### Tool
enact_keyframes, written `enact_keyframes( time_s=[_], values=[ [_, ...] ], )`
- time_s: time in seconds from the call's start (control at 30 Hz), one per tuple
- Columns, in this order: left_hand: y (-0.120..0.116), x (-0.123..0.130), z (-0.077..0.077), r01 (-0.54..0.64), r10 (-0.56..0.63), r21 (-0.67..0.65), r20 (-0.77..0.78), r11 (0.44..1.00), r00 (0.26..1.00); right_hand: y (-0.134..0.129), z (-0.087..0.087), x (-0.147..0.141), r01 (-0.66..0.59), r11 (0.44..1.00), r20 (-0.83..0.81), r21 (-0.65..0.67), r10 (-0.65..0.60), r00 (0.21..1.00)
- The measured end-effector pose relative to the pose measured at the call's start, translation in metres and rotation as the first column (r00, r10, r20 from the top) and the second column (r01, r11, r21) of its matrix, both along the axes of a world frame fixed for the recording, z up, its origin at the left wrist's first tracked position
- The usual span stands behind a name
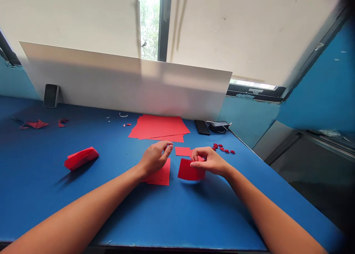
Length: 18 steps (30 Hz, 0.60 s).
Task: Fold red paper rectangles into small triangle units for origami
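Observation:
My right hand (209, 161) pinches a small red paper sheet (185, 170) between thumb and fingers, holding it tilted just over the blue table. My left hand (156, 156) hovers over another stack of red paper pieces (162, 177), its fingers drawn in against the thumb with nothing showing in them. Its wrist and palm hide part of that stack. Just beyond my right hand lies a small red paper rectangle (182, 151), with more red paper partly covered by the fingers.
Large red sheets (159, 126) lie at the back of the blue table (177, 213). Small folded red pieces (222, 149), a black phone (202, 127) and a cabled black device (219, 126) are to the right. Leftward are a folded red paper form (81, 158), red scraps (37, 124) and a propped phone (51, 95).

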<state>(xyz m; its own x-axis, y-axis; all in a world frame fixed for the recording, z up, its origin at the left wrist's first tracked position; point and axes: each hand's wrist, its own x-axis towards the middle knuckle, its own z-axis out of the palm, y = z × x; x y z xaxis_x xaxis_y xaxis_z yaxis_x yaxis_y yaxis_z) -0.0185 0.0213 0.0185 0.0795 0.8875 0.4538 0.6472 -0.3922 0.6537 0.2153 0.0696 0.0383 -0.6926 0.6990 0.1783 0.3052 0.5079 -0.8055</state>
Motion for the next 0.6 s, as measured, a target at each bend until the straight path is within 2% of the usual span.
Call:
enact_keyframes(
  time_s=[0.07,0.13,0.17,0.23,0.33,0.47,0.53,0.6],
  values=[
    [-0.005,0.004,0.005,0.142,-0.14,-0.014,0.099,0.99,0.985,-0.002,-0.002,-0.004,0.075,0.983,-0.23,-0.17,-0.114,0.967],
    [-0.01,0.01,0.007,0.268,-0.258,-0.045,0.164,0.962,0.952,-0.006,-0.005,-0.013,0.118,0.95,-0.376,-0.288,-0.225,0.899],
    [-0.012,0.012,0.008,0.296,-0.28,-0.066,0.182,0.953,0.943,-0.008,-0.007,-0.018,0.131,0.939,-0.423,-0.317,-0.264,0.867],
    [-0.014,0.017,0.007,0.277,-0.251,-0.102,0.21,0.956,0.945,-0.012,-0.011,-0.027,0.128,0.922,-0.48,-0.366,-0.305,0.822],
    [-0.012,0.019,0.004,0.227,-0.164,-0.148,0.345,0.963,0.924,-0.017,-0.013,-0.035,0.113,0.919,-0.48,-0.376,-0.298,0.825],
    [-0.007,0.016,0.002,0.284,-0.123,-0.178,0.605,0.942,0.787,-0.017,-0.013,-0.032,0.079,0.945,-0.42,-0.317,-0.215,0.882],
    [-0.006,0.015,0.001,0.306,-0.13,-0.183,0.624,0.934,0.77,-0.015,-0.014,-0.03,0.072,0.949,-0.4,-0.308,-0.198,0.895],
    [-0.007,0.015,0.002,0.32,-0.151,-0.192,0.592,0.928,0.791,-0.012,-0.016,-0.029,0.098,0.947,-0.414,-0.306,-0.225,0.882]
  ],
)
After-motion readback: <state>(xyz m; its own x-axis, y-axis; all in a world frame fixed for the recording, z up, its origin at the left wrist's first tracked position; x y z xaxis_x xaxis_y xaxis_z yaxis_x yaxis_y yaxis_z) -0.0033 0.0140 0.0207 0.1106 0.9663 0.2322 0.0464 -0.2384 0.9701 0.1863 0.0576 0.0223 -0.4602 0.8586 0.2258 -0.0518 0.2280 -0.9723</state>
